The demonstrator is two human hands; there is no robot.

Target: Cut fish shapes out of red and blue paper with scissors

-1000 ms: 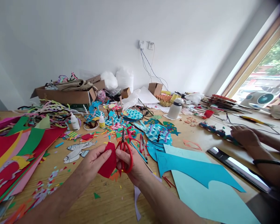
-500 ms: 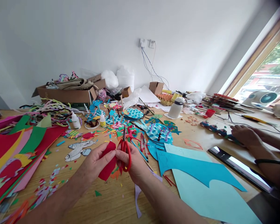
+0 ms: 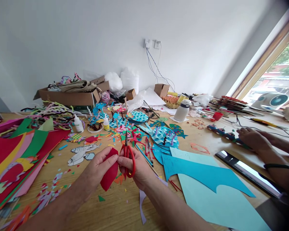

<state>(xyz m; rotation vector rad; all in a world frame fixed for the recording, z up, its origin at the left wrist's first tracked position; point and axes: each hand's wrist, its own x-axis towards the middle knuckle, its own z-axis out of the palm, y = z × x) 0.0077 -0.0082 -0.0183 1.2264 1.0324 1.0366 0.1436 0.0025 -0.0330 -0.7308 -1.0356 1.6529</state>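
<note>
My left hand point(image 3: 96, 168) pinches a piece of red paper point(image 3: 109, 173) between thumb and fingers, just above the wooden table point(image 3: 115, 208). My right hand point(image 3: 138, 168) grips red-handled scissors point(image 3: 128, 157) with the blades pointing up and away, closed or nearly so, right beside the red paper's edge. Both hands meet at the front centre of the table. Small paper scraps point(image 3: 100, 198) lie under them.
Light blue and darker blue paper sheets point(image 3: 207, 189) lie to the right. A stack of coloured paper point(image 3: 16, 154) fills the left. Another person's hands point(image 3: 252, 139) work at the right by a ruler point(image 3: 248, 173). Glue bottles point(image 3: 78, 124), paper fish point(image 3: 163, 136) and cardboard boxes point(image 3: 67, 96) crowd the back.
The red paper has turned slightly in my left hand and hangs a little lower. The scissors stay upright beside it. The other person's hands have barely moved.
</note>
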